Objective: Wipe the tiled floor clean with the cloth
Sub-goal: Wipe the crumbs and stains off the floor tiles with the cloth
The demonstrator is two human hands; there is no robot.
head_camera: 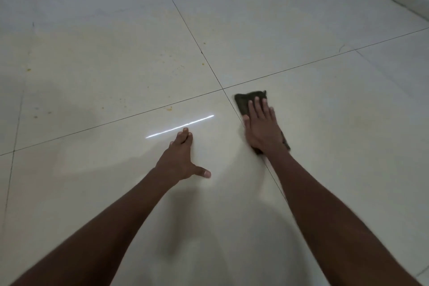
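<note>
While the right hand (262,126) pressed flat, fingers straight, on the dark cloth (246,100) by the tile joint, left hand (180,158) lay open on bare floor (92,65); yellow specks (169,108) sat w/in smear range, prob spreading if cloth dragged over them

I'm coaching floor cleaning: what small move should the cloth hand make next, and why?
Probably slide the dark green cloth under the flat right hand leftward across the grout line, toward the orange specks on the cream tiled floor.

Dark olive-green cloth (246,102), pale cream glossy floor tiles (325,104) with thin dark grout lines, yellowish-orange stains (169,108)
</note>
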